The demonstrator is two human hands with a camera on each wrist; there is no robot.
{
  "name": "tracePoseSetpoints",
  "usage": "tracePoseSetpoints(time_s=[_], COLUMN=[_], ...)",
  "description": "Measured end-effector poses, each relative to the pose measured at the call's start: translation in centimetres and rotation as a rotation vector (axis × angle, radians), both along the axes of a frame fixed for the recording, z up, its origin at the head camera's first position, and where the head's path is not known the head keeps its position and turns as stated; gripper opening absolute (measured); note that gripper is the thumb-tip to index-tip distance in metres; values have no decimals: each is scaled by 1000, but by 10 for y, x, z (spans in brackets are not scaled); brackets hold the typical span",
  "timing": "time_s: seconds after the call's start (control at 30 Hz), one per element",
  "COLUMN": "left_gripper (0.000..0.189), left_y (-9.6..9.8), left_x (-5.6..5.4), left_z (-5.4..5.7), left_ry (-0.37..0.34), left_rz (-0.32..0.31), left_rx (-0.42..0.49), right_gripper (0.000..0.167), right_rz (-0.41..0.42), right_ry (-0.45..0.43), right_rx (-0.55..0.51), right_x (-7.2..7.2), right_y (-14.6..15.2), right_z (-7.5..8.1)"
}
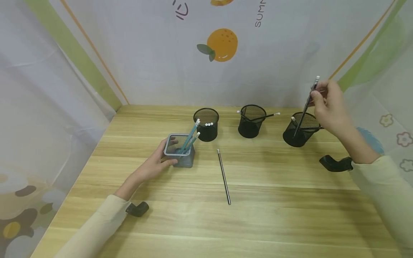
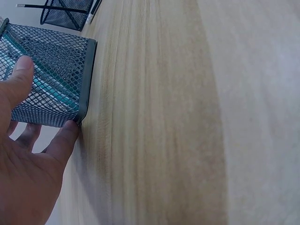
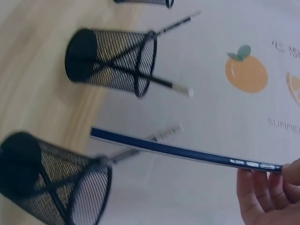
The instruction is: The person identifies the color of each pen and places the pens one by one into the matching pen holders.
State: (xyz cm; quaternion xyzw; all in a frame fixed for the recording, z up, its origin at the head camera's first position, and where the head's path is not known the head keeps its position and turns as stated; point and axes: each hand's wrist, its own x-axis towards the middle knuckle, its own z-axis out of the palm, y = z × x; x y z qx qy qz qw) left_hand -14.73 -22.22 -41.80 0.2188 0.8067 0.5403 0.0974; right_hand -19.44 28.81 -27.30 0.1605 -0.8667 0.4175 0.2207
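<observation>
My left hand [image 1: 156, 163] grips a square grey mesh pencil holder [image 1: 184, 160] from its left side, thumb at the front. Two teal pencils with white erasers [image 1: 190, 138] lean inside it. Up at the right, my right hand [image 1: 330, 104] pinches a dark pencil [image 3: 187, 152] near its eraser end. In the right wrist view this pencil's lower end is visible outside the right-hand round black mesh cup [image 1: 292, 139], in front of a pencil leaning from that cup. Between the hands a black pencil [image 1: 224, 177] lies on the table.
A round black mesh cup [image 1: 208, 133] behind the square holder shows several white eraser ends. Another black cup [image 1: 249, 129] has two dark pencils crossing out over its rim. All stand on a wooden table [image 1: 264, 215] before a white curtain [image 1: 155, 71] with printed oranges.
</observation>
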Motion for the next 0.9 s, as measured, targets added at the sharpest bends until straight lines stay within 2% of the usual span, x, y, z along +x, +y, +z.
tracePoseSetpoints(time_s=[0.17,0.33,0.53,0.9], left_gripper=[77,77,77,77], left_y=[1,1,1,1], left_x=[0,2,2,1], left_z=[0,1,1,2], left_ry=[-6,-14,-8,-9], left_rz=[-1,1,1,0], left_rx=[-2,-5,-6,-11], right_gripper=[16,16,13,18], right_rz=[-86,-161,-168,-152], right_ry=[49,48,33,-15], right_rx=[-53,-29,29,59], right_x=[-8,-10,-8,-4], right_y=[10,18,24,29], right_z=[9,9,-3,-29])
